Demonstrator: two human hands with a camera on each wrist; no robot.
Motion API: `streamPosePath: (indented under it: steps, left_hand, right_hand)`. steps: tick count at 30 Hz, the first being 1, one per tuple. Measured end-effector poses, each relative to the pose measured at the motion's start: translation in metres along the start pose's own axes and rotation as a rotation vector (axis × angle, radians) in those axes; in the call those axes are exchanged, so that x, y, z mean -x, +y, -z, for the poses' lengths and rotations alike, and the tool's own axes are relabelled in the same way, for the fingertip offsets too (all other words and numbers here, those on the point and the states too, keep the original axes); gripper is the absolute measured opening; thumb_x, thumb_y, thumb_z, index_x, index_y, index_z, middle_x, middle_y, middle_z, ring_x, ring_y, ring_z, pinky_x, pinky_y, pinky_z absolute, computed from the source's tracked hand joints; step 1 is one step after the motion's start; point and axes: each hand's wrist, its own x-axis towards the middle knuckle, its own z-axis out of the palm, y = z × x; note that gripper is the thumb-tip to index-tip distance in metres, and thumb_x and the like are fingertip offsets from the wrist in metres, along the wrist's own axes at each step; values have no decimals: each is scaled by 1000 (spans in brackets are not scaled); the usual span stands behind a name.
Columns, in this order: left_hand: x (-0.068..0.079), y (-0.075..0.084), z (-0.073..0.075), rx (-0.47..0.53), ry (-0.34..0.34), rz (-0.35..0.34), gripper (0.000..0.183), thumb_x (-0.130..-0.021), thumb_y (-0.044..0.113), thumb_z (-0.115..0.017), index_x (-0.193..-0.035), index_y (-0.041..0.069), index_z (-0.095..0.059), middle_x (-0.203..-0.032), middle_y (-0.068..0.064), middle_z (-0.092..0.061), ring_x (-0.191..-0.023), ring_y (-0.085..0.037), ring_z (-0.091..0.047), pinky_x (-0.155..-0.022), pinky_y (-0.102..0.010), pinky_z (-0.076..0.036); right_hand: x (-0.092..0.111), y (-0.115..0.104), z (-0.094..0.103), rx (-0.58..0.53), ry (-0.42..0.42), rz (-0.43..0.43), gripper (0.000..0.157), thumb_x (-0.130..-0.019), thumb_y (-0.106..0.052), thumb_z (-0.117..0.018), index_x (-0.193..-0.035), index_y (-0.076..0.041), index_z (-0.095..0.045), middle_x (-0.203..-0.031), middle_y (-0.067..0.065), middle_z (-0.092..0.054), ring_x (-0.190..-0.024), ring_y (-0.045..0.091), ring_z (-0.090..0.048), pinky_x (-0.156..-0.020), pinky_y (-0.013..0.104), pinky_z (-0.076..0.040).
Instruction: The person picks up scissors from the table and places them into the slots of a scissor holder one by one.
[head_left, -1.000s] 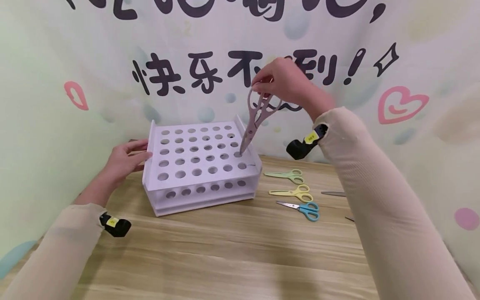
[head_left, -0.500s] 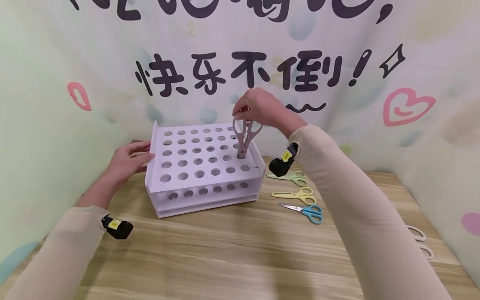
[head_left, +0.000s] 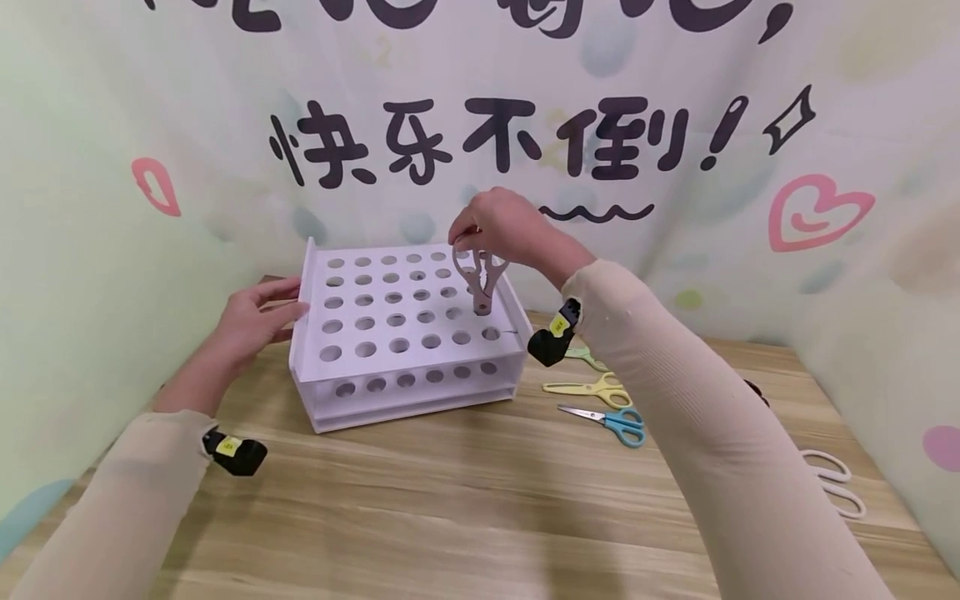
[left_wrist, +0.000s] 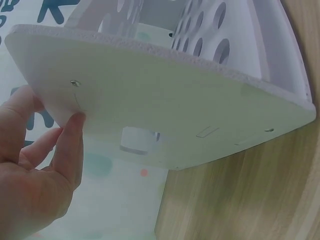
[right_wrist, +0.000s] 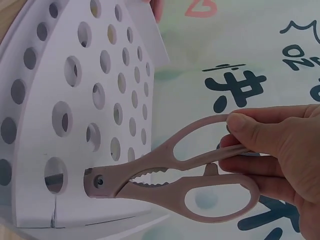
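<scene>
A white rack (head_left: 375,366) with rows of round holes stands on the table. My right hand (head_left: 504,227) pinches a handle loop of the pinkish-grey kitchen scissors (right_wrist: 165,172). Their blades are down inside a hole in the rack's right-hand column, hidden below the top board, and the pivot sits right at the board. The handles with their toothed inner edges stick out above. My left hand (head_left: 251,323) grips the edge of the rack's left side panel (left_wrist: 165,95). In the left wrist view, fingers (left_wrist: 72,135) lie on the panel's outer face.
Right of the rack lie green scissors (head_left: 587,358), partly behind the right wrist camera, yellow scissors (head_left: 592,388) and blue scissors (head_left: 618,425). Off-white scissor handles (head_left: 840,492) show beyond my right sleeve. A printed cloth (head_left: 420,67) hangs behind the table.
My right hand has come down and left with the kitchen scissors, and their blades have sunk into the hole up to the pivot. The left hand stays at the rack's side.
</scene>
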Motion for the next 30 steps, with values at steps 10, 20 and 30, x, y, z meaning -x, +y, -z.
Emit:
streamPosePath:
  steps: [10, 20, 30]
  left_hand:
    - [-1, 2, 0, -21, -8, 8, 61, -92, 18, -56, -142, -2, -28, -127, -14, -40, -84, 8, -53, -71, -19, -52]
    - [0, 0, -1, 4, 5, 12, 63, -91, 19, -58, -141, -2, -28, -124, -10, -42, -86, 6, -55, -72, -20, -52]
    - [1, 1, -1, 40, 6, 22, 67, -88, 19, -62, -141, -5, -28, -119, -5, -44, -84, 3, -57, -69, -19, -52]
  right_hand:
    - [6, 4, -1, -156, 43, -50, 17, -84, -13, -67, -100, -10, -72, -88, 1, -68, -76, 10, -58, -71, 24, -47]
    - [14, 10, 5, -258, 95, -60, 21, -81, -18, -71, -99, -7, -70, -86, 1, -67, -76, 9, -60, -68, 23, -49]
    - [34, 20, 24, -192, 143, -97, 27, -82, -23, -70, -105, -10, -69, -99, 0, -66, -92, 12, -58, -80, 26, -46]
